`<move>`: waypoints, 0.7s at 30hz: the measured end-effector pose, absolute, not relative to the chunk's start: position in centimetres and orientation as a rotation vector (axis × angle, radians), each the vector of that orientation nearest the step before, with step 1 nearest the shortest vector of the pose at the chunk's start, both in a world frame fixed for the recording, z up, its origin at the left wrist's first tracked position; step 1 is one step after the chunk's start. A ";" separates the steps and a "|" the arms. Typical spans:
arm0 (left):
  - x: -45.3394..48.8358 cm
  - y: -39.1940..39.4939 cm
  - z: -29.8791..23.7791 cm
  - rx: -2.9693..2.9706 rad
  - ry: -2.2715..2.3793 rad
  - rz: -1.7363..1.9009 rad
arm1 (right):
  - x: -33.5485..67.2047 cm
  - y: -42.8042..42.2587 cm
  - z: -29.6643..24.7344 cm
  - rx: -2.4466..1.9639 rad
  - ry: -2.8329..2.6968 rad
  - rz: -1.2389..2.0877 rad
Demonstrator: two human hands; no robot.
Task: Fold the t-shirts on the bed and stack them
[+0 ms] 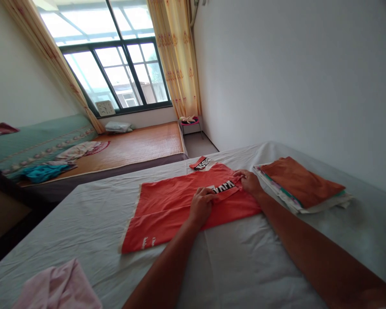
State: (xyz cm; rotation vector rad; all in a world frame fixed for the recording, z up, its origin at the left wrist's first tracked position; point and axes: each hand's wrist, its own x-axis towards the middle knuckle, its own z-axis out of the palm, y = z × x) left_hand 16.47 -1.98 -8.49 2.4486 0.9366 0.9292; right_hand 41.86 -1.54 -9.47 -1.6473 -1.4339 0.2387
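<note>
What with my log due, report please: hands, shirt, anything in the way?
Left hand, right hand at the folded-in lettered sleeve. Red shirt spread on the sheet. Folded clothes to the right, nothing seen blocking.

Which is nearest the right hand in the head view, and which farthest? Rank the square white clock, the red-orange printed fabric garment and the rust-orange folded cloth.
1. Red-orange printed fabric garment: at the right hand, touching its fingers.
2. Rust-orange folded cloth: to the hand's right.
3. Square white clock: far beyond, to the left.
</note>
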 end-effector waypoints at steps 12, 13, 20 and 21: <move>16.2 -3.2 -8.9 2.628 0.747 0.809 | 36.0 -3.4 -10.0 -1.548 -2.364 0.183; 16.2 -3.2 -9.0 2.623 0.750 0.801 | 36.4 -3.3 -10.2 -1.611 -2.367 0.167; 16.1 -3.1 -9.4 2.607 0.798 0.778 | 38.3 -2.5 -10.8 -2.008 -2.180 0.080; 16.1 -3.1 -9.4 2.606 0.798 0.778 | 38.5 -2.4 -11.0 -2.040 -2.151 0.054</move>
